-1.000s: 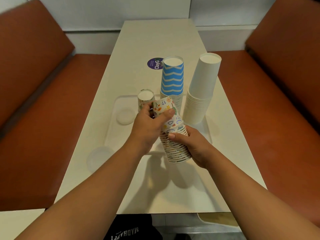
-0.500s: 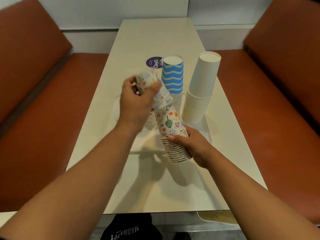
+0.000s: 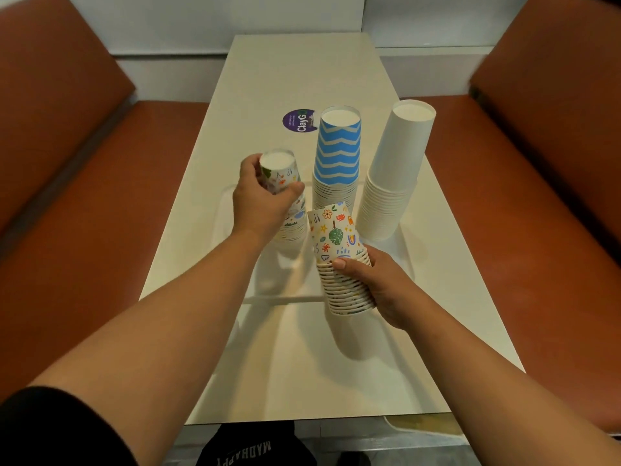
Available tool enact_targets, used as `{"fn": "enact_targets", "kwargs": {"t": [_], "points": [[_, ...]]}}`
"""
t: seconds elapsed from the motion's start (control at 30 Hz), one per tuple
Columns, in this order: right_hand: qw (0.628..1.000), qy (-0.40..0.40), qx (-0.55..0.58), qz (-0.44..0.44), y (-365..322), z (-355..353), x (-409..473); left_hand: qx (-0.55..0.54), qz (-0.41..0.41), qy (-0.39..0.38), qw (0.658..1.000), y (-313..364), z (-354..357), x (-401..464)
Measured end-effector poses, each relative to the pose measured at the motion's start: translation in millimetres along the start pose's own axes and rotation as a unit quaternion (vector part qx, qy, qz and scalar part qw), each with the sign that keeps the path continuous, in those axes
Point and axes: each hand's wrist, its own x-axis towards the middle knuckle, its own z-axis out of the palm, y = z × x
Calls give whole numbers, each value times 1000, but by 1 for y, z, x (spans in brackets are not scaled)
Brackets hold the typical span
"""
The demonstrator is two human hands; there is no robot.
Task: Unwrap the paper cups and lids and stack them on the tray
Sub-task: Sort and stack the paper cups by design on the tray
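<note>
My left hand (image 3: 265, 203) grips the top cups of a small doodle-print stack (image 3: 284, 183) that stands upside down on the white tray (image 3: 221, 216). My right hand (image 3: 376, 280) holds a second doodle-print stack (image 3: 339, 250) tilted just above the tray's front edge, thumb across its rims. Behind them on the tray stand a blue zigzag cup stack (image 3: 337, 156) and a taller plain white cup stack (image 3: 396, 169), both upside down. No lids or wrapping are visible.
The tray lies on a long cream table (image 3: 302, 68) bearing a round purple sticker (image 3: 300, 120). Brown booth seats (image 3: 67, 230) flank the table on both sides. A white wall closes the far end.
My left hand pulled a few cups off the stack in my right hand, carried them up and left, and set them onto the small stack on the tray. My right hand barely moved.
</note>
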Motion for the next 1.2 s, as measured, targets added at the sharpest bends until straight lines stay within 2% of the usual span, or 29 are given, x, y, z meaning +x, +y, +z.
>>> {"fn": "enact_targets", "kwargs": {"t": [0.07,0.1,0.17,0.23,0.27,0.33,0.4,0.43,0.67,0.97,1.1,1.2], "points": [[1000,0,7,1,0,-1,0,8,-21,5,1000,-1,0,-8],[1000,1,11,4,0,-1,1,6,-16,32,999,3,-2,-13],[1000,-3,20,6,0,-1,0,-24,25,104,994,17,-5,-29],[999,-18,28,2,-1,0,0,-73,59,133,987,32,-5,-51],[999,-25,33,1,-1,1,0,-110,54,110,986,36,-3,-61],[999,-36,40,0,-2,3,1,-175,-6,10,984,38,2,-77],[998,-53,32,-2,-4,4,1,-204,-86,-86,971,36,5,-86],[998,-59,21,-3,-4,5,1,-202,-111,-110,967,35,5,-87],[998,-28,-37,-31,-7,7,0,-210,-112,-113,965,37,3,-88],[997,-19,-60,-48,-9,1,1,-222,-85,-81,968,46,4,-81],[997,-9,-70,-41,-6,-2,3,-233,-16,-31,972,62,-7,-58],[998,1,-60,-31,-3,-5,5,-162,64,29,984,70,-19,-29]]}}
